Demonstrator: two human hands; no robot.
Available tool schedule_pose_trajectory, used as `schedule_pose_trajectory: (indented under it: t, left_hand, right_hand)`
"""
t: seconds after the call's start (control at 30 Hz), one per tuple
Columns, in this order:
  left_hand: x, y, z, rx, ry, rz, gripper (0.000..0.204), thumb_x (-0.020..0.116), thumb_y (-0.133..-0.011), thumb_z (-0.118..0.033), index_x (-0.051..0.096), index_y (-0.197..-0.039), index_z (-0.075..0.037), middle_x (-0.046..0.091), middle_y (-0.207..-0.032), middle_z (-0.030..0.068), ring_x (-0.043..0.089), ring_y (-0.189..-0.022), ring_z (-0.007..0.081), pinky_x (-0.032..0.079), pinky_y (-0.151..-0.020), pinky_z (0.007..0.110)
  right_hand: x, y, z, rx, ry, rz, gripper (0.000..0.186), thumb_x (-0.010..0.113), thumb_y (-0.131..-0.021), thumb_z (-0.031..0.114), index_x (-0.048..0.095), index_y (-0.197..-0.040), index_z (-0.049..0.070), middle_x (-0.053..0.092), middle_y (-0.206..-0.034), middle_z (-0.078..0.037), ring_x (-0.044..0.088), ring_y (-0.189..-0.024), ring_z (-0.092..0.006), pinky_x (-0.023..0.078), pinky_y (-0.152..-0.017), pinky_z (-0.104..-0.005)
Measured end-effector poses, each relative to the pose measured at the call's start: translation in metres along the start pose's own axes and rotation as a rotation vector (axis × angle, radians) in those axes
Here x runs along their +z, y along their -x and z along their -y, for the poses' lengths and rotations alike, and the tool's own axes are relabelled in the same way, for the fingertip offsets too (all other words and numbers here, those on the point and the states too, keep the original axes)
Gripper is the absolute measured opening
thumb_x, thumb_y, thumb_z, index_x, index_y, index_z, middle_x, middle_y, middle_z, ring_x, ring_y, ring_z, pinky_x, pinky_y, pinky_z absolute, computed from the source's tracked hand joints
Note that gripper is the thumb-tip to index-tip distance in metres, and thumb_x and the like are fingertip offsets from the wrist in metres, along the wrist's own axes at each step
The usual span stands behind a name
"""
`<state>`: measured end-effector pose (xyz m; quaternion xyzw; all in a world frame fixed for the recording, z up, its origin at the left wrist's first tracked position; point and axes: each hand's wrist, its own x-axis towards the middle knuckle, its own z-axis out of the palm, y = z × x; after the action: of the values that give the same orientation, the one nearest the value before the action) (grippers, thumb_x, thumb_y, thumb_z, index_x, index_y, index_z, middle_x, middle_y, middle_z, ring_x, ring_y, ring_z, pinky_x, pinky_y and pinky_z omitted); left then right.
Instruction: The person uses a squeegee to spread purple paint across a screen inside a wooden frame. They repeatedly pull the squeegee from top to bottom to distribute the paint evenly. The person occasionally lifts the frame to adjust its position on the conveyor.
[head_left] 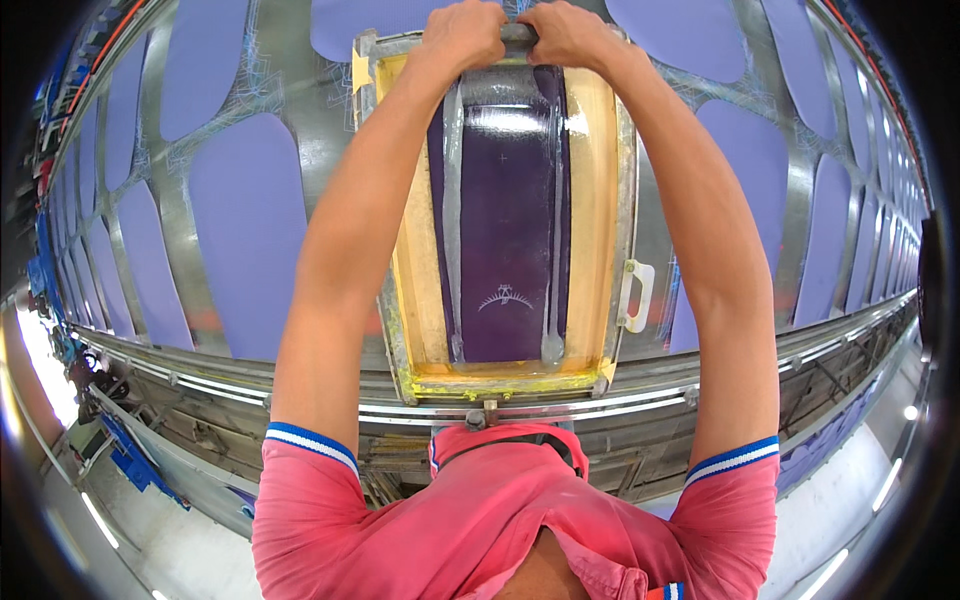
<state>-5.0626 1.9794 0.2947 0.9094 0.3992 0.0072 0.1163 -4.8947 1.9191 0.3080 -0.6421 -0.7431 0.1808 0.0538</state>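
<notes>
A screen-printing frame point(622, 190) lies in front of me, its mesh edged in yellow around a dark purple printing area point(505, 210). Wet streaks run along both sides of that area, and a small pale emblem shows near its close end. At the far end, my left hand point(466, 32) and my right hand point(568, 34) are closed side by side on a dark bar that looks like a squeegee point(517, 36). The fingers hide most of it. Both arms are stretched out over the frame's sides.
Purple flat panels point(250, 230) lie in rows on the long metal table point(330, 130) to both sides. A white handle point(636, 296) juts from the frame's right side. Metal rails point(640, 402) run along the table's near edge, close to my body.
</notes>
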Motion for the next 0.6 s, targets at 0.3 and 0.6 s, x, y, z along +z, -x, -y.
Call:
schedule_pose_trajectory:
  t: [0.3,0.6]
  left_hand:
    - [0.029,0.140,-0.037,0.028,0.002,-0.001,0.037,0.064,-0.070,-0.009,0.077,-0.104,-0.019,0.072,-0.086,0.0166,0.070,-0.082,0.0366,0.057,-0.074,0.047]
    - [0.061,0.408,-0.141,-0.036,0.286,0.109,0.013,0.063,-0.070,-0.002,0.069,-0.080,-0.009,0.071,-0.081,0.0136,0.070,-0.079,0.0343,0.055,-0.066,0.047]
  right_hand:
    - [0.071,0.111,0.067,0.009,0.036,-0.090,0.014,0.061,-0.074,0.009,0.070,-0.085,0.007,0.070,-0.090,-0.015,0.068,-0.088,-0.0381,0.055,-0.074,-0.0514]
    - [0.144,0.352,0.196,-0.050,-0.133,0.050,0.015,0.063,-0.073,0.008,0.069,-0.087,0.005,0.064,-0.089,-0.012,0.064,-0.092,-0.0311,0.044,-0.103,-0.0571]
